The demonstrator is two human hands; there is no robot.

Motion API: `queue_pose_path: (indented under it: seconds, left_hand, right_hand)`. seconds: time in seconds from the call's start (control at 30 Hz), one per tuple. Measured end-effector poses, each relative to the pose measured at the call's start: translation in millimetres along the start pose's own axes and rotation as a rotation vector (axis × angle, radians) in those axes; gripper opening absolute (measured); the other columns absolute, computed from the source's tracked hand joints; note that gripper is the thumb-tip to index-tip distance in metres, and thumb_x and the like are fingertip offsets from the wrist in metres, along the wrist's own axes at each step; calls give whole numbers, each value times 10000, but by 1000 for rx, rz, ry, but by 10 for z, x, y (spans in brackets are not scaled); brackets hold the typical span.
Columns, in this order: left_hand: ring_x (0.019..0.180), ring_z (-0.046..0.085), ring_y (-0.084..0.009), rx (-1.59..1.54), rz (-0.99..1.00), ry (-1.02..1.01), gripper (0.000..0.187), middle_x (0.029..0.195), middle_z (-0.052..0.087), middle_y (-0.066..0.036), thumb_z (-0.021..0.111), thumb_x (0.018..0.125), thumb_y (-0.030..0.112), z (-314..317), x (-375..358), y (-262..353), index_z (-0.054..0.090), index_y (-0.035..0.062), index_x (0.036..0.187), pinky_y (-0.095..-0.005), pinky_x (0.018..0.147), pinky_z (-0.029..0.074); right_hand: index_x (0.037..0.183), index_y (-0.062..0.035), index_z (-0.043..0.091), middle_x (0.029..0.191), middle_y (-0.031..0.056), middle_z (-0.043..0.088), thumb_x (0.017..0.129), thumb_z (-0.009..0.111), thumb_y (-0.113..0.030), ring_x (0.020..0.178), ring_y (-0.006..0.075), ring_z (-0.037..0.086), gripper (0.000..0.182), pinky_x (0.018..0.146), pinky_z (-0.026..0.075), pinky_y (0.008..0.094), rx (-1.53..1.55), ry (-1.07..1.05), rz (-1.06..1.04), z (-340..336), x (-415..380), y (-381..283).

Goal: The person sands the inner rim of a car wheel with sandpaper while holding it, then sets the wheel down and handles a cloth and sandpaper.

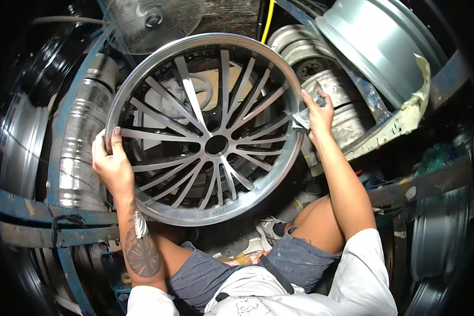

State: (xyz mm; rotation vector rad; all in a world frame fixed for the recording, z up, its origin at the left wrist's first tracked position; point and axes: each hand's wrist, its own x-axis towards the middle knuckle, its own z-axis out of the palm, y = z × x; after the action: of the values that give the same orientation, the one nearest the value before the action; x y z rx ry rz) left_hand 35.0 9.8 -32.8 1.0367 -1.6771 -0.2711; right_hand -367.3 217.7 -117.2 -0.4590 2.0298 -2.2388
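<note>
Scuffed blue metal racks (63, 118) flank the fan (153, 20), with worn wood (229, 20) just right of it. Grey floor (230, 238) shows nearer than the fan.

I can read no text, label, brand, number or sign on anything in my head view.

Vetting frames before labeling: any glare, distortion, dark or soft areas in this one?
Head view: strong barrel distortion, black vignette at the corners; glare on the stacked metal cylinders at left and along the rim of the wheel; deep shadow behind the racks; fan looks soft; both hands readable.
</note>
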Motion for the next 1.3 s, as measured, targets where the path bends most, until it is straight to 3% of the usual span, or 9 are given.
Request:
queue_pose_path:
  seconds: [0.17,0.33,0.47,0.53,0.9,1.03,1.13,1.27,1.3]
  left_hand:
    - [724,544,-55,-341,-126,44,216,811,675,10,806,883,133,-48,45,-281,702,-46,943,-208,681,446]
    - [744,601,-104,-312,-104,137,250,810,690,-49,847,827,121,-63,82,-500,734,-72,938,-247,711,475]
    - [739,635,-131,-273,-84,177,262,806,713,-69,855,809,126,-74,155,-581,751,-70,949,-275,702,489]
    - [742,651,-149,-217,-56,169,259,807,720,-90,860,800,124,-117,191,-500,756,-62,947,-282,701,491]
    - [620,583,-114,-142,-25,266,248,692,681,-54,869,806,181,-54,283,-318,770,-40,857,-270,593,444]
    - [659,576,-82,-71,-3,236,219,710,686,-31,851,832,149,-5,248,-321,775,-53,873,-241,632,455]
    - [684,604,-95,-18,-2,201,235,735,713,-47,822,867,176,32,277,-197,772,-52,892,-251,680,477]
    - [683,639,-182,33,-10,58,305,762,700,-130,750,927,307,67,310,-130,738,13,1004,-316,686,497]
    - [766,690,-235,20,-33,0,316,822,705,-177,690,966,346,98,300,-132,723,48,1065,-335,732,514]
  right_hand:
    - [1354,3,535,1352,203,554,752,924,-277,1248,260,514,770,1062,401,376,81,-55,-11,229,-59,-60]
    - [1301,-4,612,1349,196,583,790,891,-186,1269,271,510,610,1074,389,370,46,-50,-47,526,-46,-193]
    - [1269,-10,618,1311,203,590,790,862,-49,1188,244,548,539,1005,445,352,105,46,-66,590,-79,-189]
    - [1272,-43,623,1202,157,629,796,834,26,946,192,629,525,802,528,313,212,62,31,601,-206,-345]
    - [1262,-41,639,1170,139,654,800,838,15,990,184,627,506,847,517,307,292,41,53,680,-21,-346]
    - [1286,-40,637,1188,131,633,794,865,-46,1031,185,591,542,873,496,309,307,-15,113,683,21,-63]
    - [1280,-47,639,1183,136,644,806,869,-97,1017,203,606,529,860,515,329,219,-59,54,637,149,-17]
    - [1287,-74,640,1206,141,642,813,867,-128,1030,210,618,529,857,524,337,278,-204,212,478,147,-232]
    - [1290,-68,637,1205,150,641,817,863,-137,1045,206,614,529,895,512,331,219,-156,107,491,187,-234]
